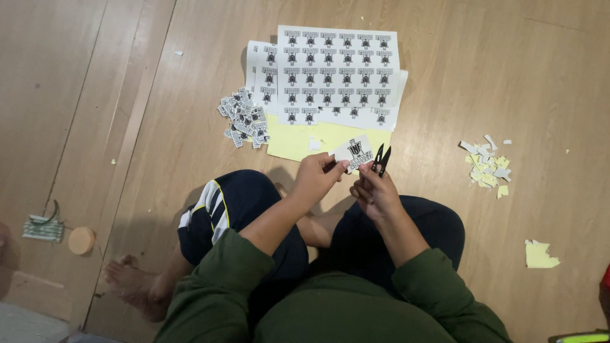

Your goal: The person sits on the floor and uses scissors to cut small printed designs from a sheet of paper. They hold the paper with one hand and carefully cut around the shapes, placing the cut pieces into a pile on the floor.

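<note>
At twelve o'clock we saw white sheets (337, 70) printed with rows of black marks over pale yellow paper (298, 140), black snips (381, 159) at centre, and dark green sleeves (216, 286) at six o'clock.

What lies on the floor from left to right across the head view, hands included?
Folded wad of paper → round wooden disc → pile of cut-out stickers → left hand holding a small sticker → right hand with black snips → heap of paper scraps → yellow paper piece.
</note>
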